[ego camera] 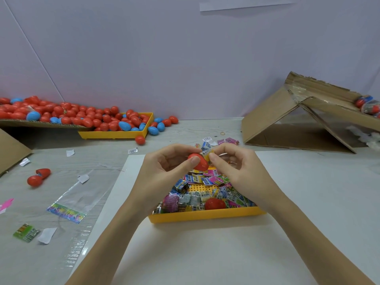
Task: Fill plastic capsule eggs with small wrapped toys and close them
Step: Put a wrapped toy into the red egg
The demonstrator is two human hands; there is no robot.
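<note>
Here, above a yellow tray [205, 216] of wrapped toys [193, 199], the left hand [164, 163] grips a red egg half [198, 161], thumb curled over its front. The right hand [232, 163] pinches a small wrapped toy [206, 153] at the half's upper edge; whether it is partly inside I cannot tell. Another red half [214, 203] lies among the toys in the tray. The tray sits on a white sheet [185, 254] on the worktop [51, 161]. At far left a second yellow tray [115, 135] and a cardboard flap [41, 124] hold many red and blue eggs [86, 116]. An open red egg [38, 176] lies on the worktop to the left, near a clear bag [70, 204]. A cardboard box [298, 120] stands tilted at right.
</note>
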